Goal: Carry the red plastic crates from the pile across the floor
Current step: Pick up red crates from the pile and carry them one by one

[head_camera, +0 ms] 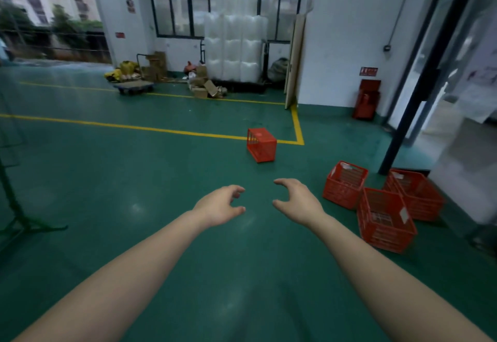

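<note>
One red plastic crate [261, 145] lies upturned on the green floor, alone, just short of a yellow line. Three more red crates stand in a cluster at the right: one nearest me [385, 220], one to its left [345, 184], one behind near a black post [415, 193]. My left hand [220, 204] and my right hand [297, 198] reach out ahead of me over bare floor, palms facing each other, fingers loosely curved, holding nothing. Both hands are well short of the lone crate and left of the cluster.
A black post [419, 91] rises by the crate cluster, with a glass doorway behind it. A dark metal stand [16, 207] is at the left edge. Far off are a wrapped white pallet stack [235, 46], cardboard boxes [204, 86], a flat trolley [133, 86] and a red cabinet [366, 99].
</note>
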